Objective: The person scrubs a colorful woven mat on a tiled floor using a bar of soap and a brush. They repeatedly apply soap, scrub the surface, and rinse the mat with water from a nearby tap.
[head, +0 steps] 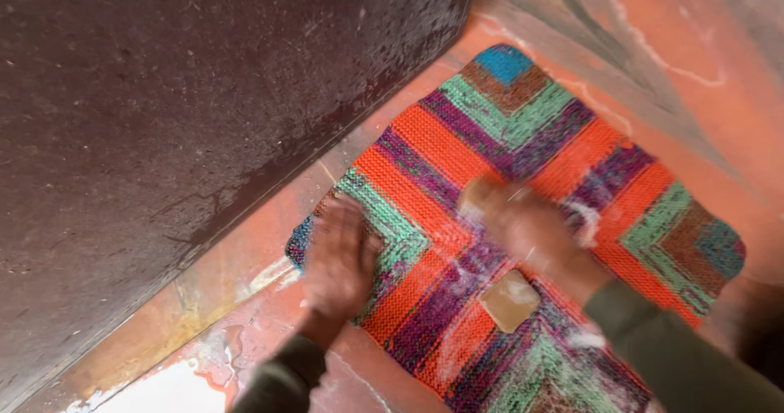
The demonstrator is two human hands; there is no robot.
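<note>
My left hand point(339, 262) lies flat, fingers spread, pressed on the near corner of the mat point(523, 217), a knitted square of orange, green, purple and blue stripes spread on the wet red floor point(245, 274) beside a dark wall point(163, 111). My right hand point(527, 225) is blurred over the middle of the mat, foam on it; it seems curled around something brownish, but I cannot tell how tightly. A tan bar of soap point(510, 300) rests on the mat just beside my right wrist.
</note>
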